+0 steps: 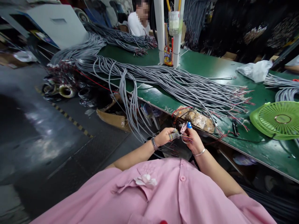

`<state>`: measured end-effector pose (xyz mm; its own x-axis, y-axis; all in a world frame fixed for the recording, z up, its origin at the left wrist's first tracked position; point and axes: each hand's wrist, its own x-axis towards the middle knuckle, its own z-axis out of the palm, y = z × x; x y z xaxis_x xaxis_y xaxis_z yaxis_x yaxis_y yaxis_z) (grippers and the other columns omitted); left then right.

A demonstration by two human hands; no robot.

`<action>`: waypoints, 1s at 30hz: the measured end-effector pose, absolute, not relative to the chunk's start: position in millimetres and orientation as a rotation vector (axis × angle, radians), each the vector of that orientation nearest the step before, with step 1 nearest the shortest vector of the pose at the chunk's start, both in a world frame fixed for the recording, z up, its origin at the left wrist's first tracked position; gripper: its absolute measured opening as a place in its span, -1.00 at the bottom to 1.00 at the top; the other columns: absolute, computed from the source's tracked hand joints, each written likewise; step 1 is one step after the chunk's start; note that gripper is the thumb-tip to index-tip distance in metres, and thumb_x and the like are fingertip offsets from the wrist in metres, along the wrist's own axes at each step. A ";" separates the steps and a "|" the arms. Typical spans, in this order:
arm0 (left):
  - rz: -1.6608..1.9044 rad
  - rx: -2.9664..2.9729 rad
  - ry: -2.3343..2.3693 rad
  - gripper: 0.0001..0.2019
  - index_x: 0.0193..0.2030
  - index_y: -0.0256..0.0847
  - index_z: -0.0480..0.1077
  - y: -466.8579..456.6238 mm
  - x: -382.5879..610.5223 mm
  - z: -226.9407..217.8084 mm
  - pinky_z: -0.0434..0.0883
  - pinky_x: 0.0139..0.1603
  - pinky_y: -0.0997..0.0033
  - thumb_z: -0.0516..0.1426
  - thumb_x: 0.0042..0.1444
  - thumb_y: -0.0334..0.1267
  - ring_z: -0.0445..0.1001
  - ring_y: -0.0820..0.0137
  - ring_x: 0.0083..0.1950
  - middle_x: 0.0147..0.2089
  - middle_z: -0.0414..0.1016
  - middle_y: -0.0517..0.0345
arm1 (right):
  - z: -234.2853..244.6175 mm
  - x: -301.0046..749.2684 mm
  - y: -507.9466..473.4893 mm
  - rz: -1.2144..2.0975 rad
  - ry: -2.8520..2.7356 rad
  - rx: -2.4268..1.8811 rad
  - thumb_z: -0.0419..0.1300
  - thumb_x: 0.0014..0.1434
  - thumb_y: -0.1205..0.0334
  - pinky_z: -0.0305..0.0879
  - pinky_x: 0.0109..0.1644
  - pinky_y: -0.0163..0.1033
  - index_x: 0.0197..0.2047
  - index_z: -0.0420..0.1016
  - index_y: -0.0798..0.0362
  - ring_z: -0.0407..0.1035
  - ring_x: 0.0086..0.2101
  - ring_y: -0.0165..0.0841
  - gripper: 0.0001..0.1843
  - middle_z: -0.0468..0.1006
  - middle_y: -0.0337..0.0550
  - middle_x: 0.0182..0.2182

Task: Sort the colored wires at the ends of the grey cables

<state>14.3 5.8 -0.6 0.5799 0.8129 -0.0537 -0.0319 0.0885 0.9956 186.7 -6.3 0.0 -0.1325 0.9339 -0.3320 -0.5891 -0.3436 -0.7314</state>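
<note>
My left hand (165,136) is closed around the end of a grey cable (174,135), held just below the edge of the green table (210,67). My right hand (193,140) is closed too, pinching the thin coloured wires that stick out of that cable end; one fingertip wears a blue cap (189,125). Both hands meet in front of my pink shirt. A big bundle of grey cables (168,81) lies across the table, and several of them droop over its near edge towards my hands.
A green fan (279,119) lies at the table's right. A taped brownish block (198,119) sits at the near edge. White posts (160,31) stand mid-table. A white plastic bag (255,71) lies far right. Another person in white (137,23) sits behind. Tape rolls (66,91) and cardboard lie on the floor.
</note>
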 end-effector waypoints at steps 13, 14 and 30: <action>0.633 1.391 0.644 -0.50 -0.37 -0.39 0.47 -18.0 -9.9 0.0 0.05 -0.58 0.57 0.23 0.03 0.15 0.09 0.62 -0.59 -0.60 0.25 0.25 | -18.7 207.7 -19.4 1.769 -0.495 -0.957 0.27 0.03 -0.30 -0.17 -0.73 -0.43 -0.36 0.46 0.10 0.01 -0.66 -0.59 -0.45 0.49 -0.18 -0.42; 0.619 1.380 0.633 -0.51 -0.37 -0.39 0.47 -23.7 -13.5 -0.1 0.07 -0.57 0.57 0.23 0.04 0.14 0.11 0.61 -0.58 -0.58 0.27 0.23 | -20.0 209.0 -20.3 1.779 -0.492 -0.961 0.28 0.03 -0.29 -0.18 -0.73 -0.44 -0.35 0.47 0.10 0.02 -0.65 -0.59 -0.46 0.49 -0.18 -0.42; 0.819 1.086 0.840 -0.55 -0.30 -0.34 0.38 -60.5 -28.6 7.5 0.26 -0.60 0.62 0.26 0.04 0.10 0.31 0.59 -0.62 -0.55 0.40 0.23 | -16.4 205.8 -50.2 1.802 -0.700 -0.896 0.26 0.13 -0.04 -0.14 -0.66 -0.41 -0.21 0.61 0.11 0.04 -0.55 -0.52 -0.64 0.46 -0.10 -0.34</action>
<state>-28.6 -60.5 7.5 0.4467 0.8789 -0.1673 -0.1452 0.2557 0.9558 205.8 -50.2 -16.4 -0.2609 0.9280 -0.2659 -0.5049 -0.3660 -0.7818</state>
